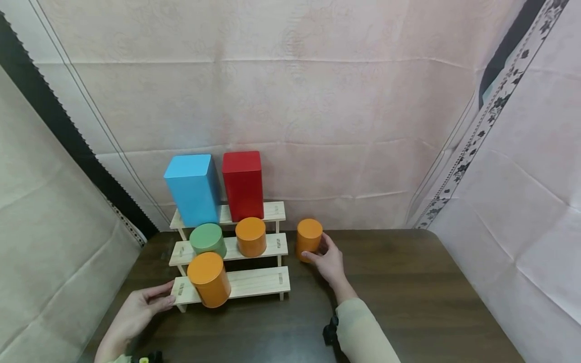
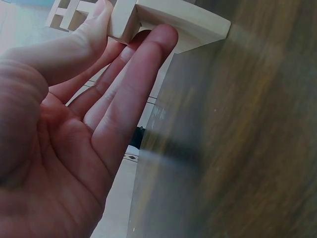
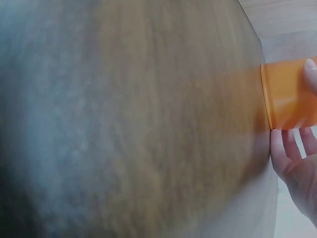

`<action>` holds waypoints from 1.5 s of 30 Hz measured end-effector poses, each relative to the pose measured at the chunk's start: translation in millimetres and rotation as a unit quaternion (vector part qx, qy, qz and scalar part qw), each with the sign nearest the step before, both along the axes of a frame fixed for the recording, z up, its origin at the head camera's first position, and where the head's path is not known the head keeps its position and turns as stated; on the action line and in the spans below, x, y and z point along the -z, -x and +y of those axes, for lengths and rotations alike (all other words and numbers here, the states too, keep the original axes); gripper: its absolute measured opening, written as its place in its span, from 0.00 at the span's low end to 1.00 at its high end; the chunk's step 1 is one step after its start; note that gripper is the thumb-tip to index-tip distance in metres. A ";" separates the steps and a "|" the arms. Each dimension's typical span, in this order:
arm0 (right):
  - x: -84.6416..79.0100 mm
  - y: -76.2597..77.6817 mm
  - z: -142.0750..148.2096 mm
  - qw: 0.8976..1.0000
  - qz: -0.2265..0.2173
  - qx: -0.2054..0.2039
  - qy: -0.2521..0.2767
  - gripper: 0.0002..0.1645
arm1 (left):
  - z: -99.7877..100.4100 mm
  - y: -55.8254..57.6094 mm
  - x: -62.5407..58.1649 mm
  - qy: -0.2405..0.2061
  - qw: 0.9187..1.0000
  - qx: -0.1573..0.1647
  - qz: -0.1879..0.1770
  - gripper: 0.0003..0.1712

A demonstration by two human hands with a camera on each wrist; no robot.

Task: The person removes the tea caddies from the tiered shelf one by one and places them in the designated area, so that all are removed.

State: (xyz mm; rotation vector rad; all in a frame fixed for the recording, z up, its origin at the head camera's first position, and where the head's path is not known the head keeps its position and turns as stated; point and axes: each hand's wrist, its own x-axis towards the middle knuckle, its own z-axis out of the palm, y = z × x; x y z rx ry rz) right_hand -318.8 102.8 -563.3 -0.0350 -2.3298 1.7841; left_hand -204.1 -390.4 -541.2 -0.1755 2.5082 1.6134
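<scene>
- I read my clock from the middle of the wooden stand (image 1: 256,281), three tiers of pale shelving on the dark table (image 1: 431,292), with 12 toward the back cloth (image 1: 336,126).
- At 3 o'clock, my right hand (image 1: 328,259) grips the held orange cylinder (image 1: 309,241) low on its side, thumb on the near face and fingers round toward the back.
- That cylinder is upright, just beside the stand and apart from it; its base is down at the tabletop, though I cannot tell whether the table bears its weight.
- At 8 o'clock, my left hand (image 1: 140,308) pinches the end of the lowest shelf between thumb and fingertips; the left wrist view shows the index fingertip (image 2: 166,35) against the pale wood.
- At 7 o'clock, the large orange cylinder (image 1: 210,282) stands on that lowest shelf, close to the pinched end.
- On the middle shelf I have the green cylinder (image 1: 208,239) at 10 o'clock and another orange cylinder (image 1: 251,238) at 2, a gap between them.
- On the top shelf stand the blue box (image 1: 190,191) at 11 o'clock and the red box (image 1: 243,189) at 12.
- A pale sleeve (image 1: 365,333) covers my right forearm at 4 o'clock.
</scene>
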 end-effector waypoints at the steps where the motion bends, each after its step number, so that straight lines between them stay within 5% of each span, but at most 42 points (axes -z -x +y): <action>1: 0.7 0.0 0.3 1.000 -0.001 -0.001 0.003 0.50 | 0.0 0.4 -0.4 0.003 1.000 0.002 0.001 0.31; 25: 8.4 0.0 2.7 1.000 0.006 -0.005 0.021 0.50 | -1.7 0.5 5.2 -0.040 0.999 0.011 -0.002 0.32; 35: 6.3 -7.3 12.2 0.996 -0.015 -0.015 0.082 0.50 | 0.1 -0.9 3.6 -0.053 0.998 0.016 0.007 0.32; 45: 4.3 -14.4 22.6 0.996 -0.046 -0.013 0.076 0.49 | -0.6 -0.9 5.5 -0.052 0.999 0.013 0.008 0.31</action>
